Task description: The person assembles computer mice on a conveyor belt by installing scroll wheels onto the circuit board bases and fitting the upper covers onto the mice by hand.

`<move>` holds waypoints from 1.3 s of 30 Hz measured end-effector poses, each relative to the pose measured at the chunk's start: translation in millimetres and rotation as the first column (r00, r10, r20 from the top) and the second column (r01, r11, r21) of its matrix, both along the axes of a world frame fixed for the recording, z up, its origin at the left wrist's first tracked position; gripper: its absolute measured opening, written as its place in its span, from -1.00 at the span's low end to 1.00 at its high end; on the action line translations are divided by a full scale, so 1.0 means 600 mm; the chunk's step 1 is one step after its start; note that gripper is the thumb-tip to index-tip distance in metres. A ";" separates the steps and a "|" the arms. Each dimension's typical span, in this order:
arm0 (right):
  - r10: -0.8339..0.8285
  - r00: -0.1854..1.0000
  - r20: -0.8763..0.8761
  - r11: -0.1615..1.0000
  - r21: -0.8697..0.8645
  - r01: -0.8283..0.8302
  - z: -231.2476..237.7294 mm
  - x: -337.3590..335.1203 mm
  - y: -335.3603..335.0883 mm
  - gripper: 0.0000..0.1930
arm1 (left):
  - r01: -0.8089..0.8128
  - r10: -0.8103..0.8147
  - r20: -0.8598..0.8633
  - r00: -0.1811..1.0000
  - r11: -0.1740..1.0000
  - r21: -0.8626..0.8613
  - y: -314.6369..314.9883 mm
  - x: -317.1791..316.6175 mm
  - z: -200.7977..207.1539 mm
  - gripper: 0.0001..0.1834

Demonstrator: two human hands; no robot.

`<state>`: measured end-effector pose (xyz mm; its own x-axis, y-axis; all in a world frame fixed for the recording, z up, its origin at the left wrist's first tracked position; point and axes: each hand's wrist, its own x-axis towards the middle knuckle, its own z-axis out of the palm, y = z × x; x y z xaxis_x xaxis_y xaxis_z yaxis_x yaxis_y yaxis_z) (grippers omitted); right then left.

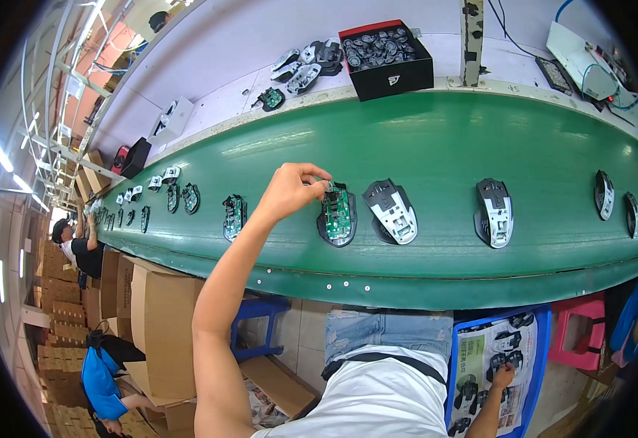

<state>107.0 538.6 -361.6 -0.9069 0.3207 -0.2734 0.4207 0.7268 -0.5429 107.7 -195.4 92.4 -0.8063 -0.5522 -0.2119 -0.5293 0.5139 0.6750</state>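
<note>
My left hand point(290, 191) reaches over the green conveyor belt, thumb and forefinger pinched at the top edge of an open computer mouse base point(338, 219) with a green circuit board showing. Just right of it lies a white-and-black mouse shell point(393, 212). Low on my right, my right hand point(504, 375) is down in a blue tray point(542, 365), its fingers closed at a black mouse part point(514, 358). The fingertips partly cover that part. Printed paper lines the tray, and several other black parts lie on it.
More mouse shells point(494, 212) and open bases point(233, 217) are spread along the conveyor belt point(436, 146). A black-and-red box point(393, 79) of small dark parts stands on the far ledge. Cardboard boxes point(166, 321), a blue stool point(260, 321) and a pink stool point(576, 332) flank me.
</note>
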 end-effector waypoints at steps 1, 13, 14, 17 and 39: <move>0.010 1.000 -0.024 1.000 0.010 -0.010 -0.004 0.002 0.003 -0.71 | 0.003 -0.003 0.000 1.000 1.000 0.004 -0.006 0.000 0.000 -0.70; 0.027 0.999 -0.040 0.998 0.060 -0.024 -0.008 0.008 -0.018 -0.72 | 0.190 -0.207 -0.023 0.978 0.931 -0.312 -0.021 0.008 -0.030 -0.69; 0.030 0.999 -0.040 0.998 0.062 -0.028 -0.005 0.008 -0.023 -0.72 | 0.182 -0.205 -0.039 0.978 0.929 -0.322 -0.020 0.007 -0.031 -0.69; 0.027 0.999 -0.031 0.996 0.082 -0.024 0.004 0.007 -0.031 -0.71 | 0.160 -0.198 -0.078 0.977 0.924 -0.348 -0.022 0.004 -0.038 -0.70; 0.020 0.998 -0.052 0.999 0.047 -0.017 -0.012 0.018 -0.028 -0.73 | 0.085 -0.107 -0.021 0.994 0.879 -0.469 -0.006 -0.026 -0.062 -0.78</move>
<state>118.1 522.0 -368.5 -0.9255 0.3152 -0.2099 0.3786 0.7594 -0.5291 91.9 -198.8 55.2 -0.8630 -0.4973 0.0891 -0.4359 0.8222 0.3660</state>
